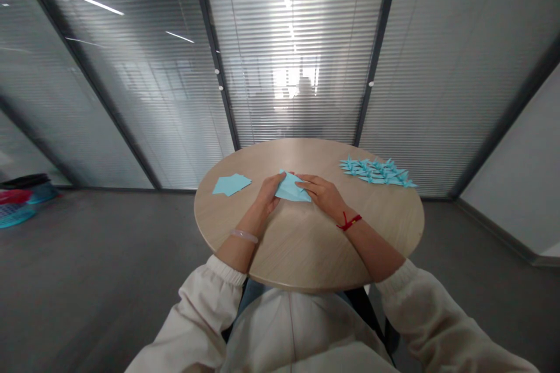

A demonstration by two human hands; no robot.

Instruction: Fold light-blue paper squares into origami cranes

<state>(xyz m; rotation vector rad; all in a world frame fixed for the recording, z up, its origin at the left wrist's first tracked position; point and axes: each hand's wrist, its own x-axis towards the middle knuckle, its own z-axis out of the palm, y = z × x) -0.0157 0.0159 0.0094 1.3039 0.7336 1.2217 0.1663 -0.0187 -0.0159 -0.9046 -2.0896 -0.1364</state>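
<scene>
A light blue sheet of paper [292, 188], partly folded, lies on the round wooden table [306, 245] between my hands. My left hand [268, 193] grips its left edge with fingers curled on the paper. My right hand [321, 191] presses on its right side, fingers laid over the fold. A pale bracelet circles my left wrist and a red string my right wrist.
A small stack of flat blue paper squares [231, 184] lies at the table's left. Several folded blue paper figures [377, 172] are set in rows at the far right. Glass walls with blinds stand behind; coloured baskets [20, 201] sit on the floor at far left.
</scene>
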